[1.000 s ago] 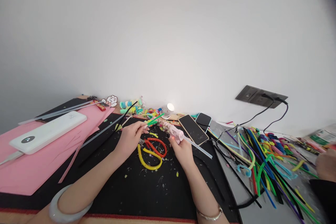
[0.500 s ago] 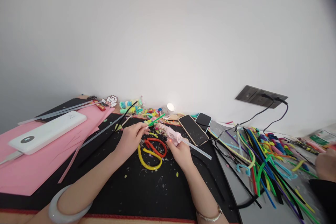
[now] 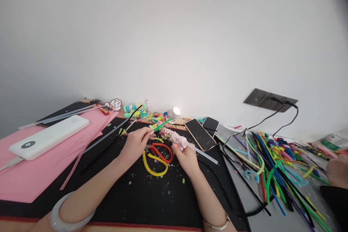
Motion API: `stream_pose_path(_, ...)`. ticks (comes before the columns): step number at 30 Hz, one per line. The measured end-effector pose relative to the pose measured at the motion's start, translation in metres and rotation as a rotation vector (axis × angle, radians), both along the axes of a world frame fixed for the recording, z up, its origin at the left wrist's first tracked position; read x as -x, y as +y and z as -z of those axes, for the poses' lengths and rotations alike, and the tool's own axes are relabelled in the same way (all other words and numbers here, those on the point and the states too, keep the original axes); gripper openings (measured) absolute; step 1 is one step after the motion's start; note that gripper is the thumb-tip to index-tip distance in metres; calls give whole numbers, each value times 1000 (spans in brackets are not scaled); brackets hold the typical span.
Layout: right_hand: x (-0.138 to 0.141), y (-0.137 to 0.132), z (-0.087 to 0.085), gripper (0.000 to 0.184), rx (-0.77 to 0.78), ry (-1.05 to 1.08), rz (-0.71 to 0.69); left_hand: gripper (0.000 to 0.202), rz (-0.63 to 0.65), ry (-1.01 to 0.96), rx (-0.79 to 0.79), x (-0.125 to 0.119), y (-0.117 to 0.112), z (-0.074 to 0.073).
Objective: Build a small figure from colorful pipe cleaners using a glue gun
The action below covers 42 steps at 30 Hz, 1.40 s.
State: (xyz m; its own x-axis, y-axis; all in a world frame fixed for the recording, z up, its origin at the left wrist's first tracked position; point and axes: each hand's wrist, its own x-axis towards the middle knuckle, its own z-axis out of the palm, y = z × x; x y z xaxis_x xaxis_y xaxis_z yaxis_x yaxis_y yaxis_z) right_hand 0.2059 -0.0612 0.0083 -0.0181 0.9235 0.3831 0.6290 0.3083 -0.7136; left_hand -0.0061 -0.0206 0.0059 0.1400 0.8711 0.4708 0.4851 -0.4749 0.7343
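Observation:
My left hand (image 3: pixel 136 143) is closed in a pinch on a thin green pipe cleaner (image 3: pixel 161 125) that points up and to the right. My right hand (image 3: pixel 186 158) grips a pink hot glue gun (image 3: pixel 176 138) with a clear glue stick (image 3: pixel 202 153) sticking out of its back. The gun's nozzle points left, close to the pinched end of the green piece. Under both hands, on the black mat (image 3: pixel 152 195), lie a bent yellow pipe cleaner (image 3: pixel 153 165) and a red one (image 3: pixel 163 151).
Pink foam sheets (image 3: pixel 35 174) with a white power bank (image 3: pixel 49 137) lie at the left. Two phones (image 3: pixel 202 132) sit behind the hands. A heap of coloured pipe cleaners (image 3: pixel 274 166) covers the right side, near another person's hand (image 3: pixel 337 170). Cables run to a wall socket (image 3: pixel 269 99).
The glue gun and my right hand have shifted slightly left and lower, toward the green piece. My left hand has hardly moved.

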Motion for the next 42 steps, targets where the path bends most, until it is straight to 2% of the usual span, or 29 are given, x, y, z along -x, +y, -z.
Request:
stream_pose_path(8,-1,2,-2,31,17,18,97,22,-20,-7,3,1,1,0)
stream_pose_path(19,3,-2,-6,31,30,74,1,22,1,7,-4,-1,-2,-4)
stream_pose_path(32,2,-1,-7,29,38,65,51,21,-9,-3,8,0,0,0)
stream_pose_path(42,-2,3,1,29,29,9,102,23,-7,1,8,1,0,1)
